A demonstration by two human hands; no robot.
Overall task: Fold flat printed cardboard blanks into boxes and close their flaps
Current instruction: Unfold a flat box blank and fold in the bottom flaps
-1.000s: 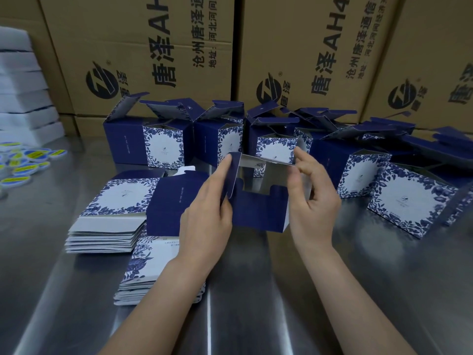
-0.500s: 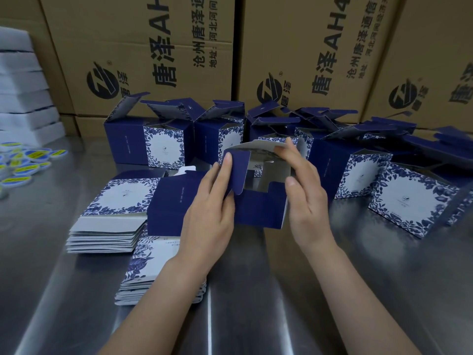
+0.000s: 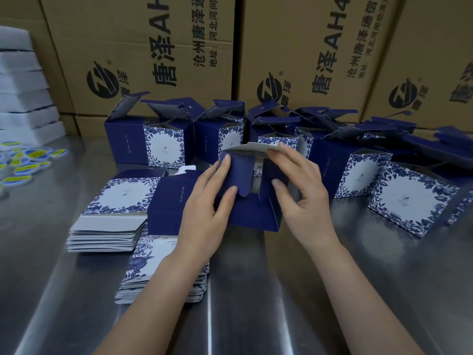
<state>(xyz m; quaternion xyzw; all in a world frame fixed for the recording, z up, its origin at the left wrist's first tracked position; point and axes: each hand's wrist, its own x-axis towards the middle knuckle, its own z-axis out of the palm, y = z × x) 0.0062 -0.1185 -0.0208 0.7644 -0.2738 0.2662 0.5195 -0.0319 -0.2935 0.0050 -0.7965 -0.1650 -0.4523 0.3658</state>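
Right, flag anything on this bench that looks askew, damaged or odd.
Nothing looks damaged or spilled. The folded boxes along the back stand unevenly, top flaps open at mixed angles, and one box at the right sits turned askew. The near stack of flat blanks is fanned rather than squared. Both look like ordinary work in progress.

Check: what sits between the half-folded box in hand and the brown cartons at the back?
Head view: a row of folded blue boxes with top flaps open, behind the held box.

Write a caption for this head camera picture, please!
Two bare hands, left and right, fold a navy cardboard box's flaps.
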